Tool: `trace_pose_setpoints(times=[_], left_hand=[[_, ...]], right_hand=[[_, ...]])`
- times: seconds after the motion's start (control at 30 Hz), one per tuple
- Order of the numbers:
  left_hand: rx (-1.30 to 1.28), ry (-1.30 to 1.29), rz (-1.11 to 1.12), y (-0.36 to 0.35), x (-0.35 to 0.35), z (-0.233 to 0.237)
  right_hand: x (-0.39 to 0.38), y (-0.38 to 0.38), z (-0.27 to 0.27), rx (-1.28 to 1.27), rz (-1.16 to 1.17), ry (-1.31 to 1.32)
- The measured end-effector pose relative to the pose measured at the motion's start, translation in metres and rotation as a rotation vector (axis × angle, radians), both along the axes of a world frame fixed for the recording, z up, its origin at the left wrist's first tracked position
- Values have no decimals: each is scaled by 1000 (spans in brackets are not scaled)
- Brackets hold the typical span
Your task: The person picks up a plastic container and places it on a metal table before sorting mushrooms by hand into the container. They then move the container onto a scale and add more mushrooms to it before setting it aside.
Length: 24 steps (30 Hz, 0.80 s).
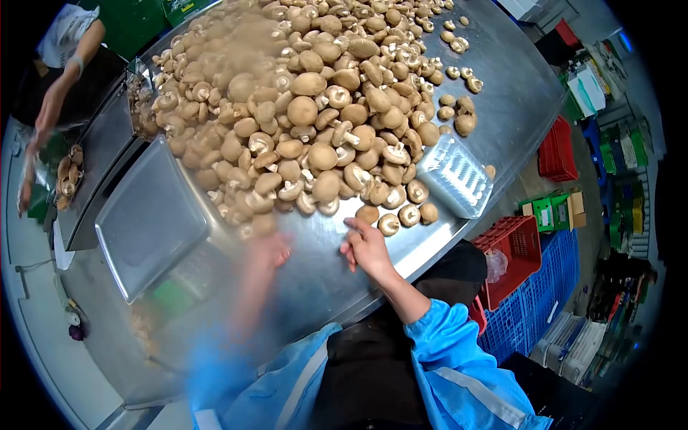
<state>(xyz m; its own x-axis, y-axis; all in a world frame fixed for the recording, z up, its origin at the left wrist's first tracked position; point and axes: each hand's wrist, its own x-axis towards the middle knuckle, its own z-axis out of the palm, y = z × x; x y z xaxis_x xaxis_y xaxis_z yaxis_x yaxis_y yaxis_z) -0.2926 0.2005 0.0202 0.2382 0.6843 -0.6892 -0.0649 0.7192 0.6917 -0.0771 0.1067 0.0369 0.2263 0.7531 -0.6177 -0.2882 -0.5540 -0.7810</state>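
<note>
A big heap of brown shiitake mushrooms [326, 122] covers much of the metal table [315, 276]. My right hand [367, 247] is just below the heap's near edge, with its index finger stretched out and the other fingers partly bent. No object shows in it, and a mushroom [368, 214] lies right by its fingertip. To the left, my left hand [269, 252] is smeared by motion near the heap's front, so its fingers do not show clearly. Clear plastic trays [455, 175] stand stacked at the heap's right. A clear plastic bin [154, 218] sits on the left.
At the upper left, another person's arm [61, 89] reaches down near a bag of mushrooms [68, 175] beside a metal box-like unit [104, 154]. Red crates [512, 247], blue crates [548, 279] and a green box [552, 213] stand beyond the table's right edge. Haze blurs the view's left part.
</note>
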Motion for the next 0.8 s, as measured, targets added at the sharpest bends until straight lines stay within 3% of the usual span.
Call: trace_pose_setpoints(times=[0.1,0.13,0.23,0.33,0.4,0.47,0.57,0.8], left_hand=[[48,89,202,46,28,-19],[37,89,298,51,32,-27],[47,104,366,47,39,-33],[106,196,269,23,37,-22],[197,21,135,7,20,-28],[303,34,35,-6,9,-28],[384,-80,110,-29,1,-21],[304,-290,131,-62,-28,-3]], right_hand=[[5,49,2,139,15,-179],[7,63,-6,55,-35,-181],[4,68,-2,113,-38,-254],[0,49,-10,132,-118,-196],[-5,37,-11,143,-188,-134],[-6,22,-15,131,-149,-95],[-12,6,-1,135,-132,-68],[-18,-17,23,143,-6,-22]])
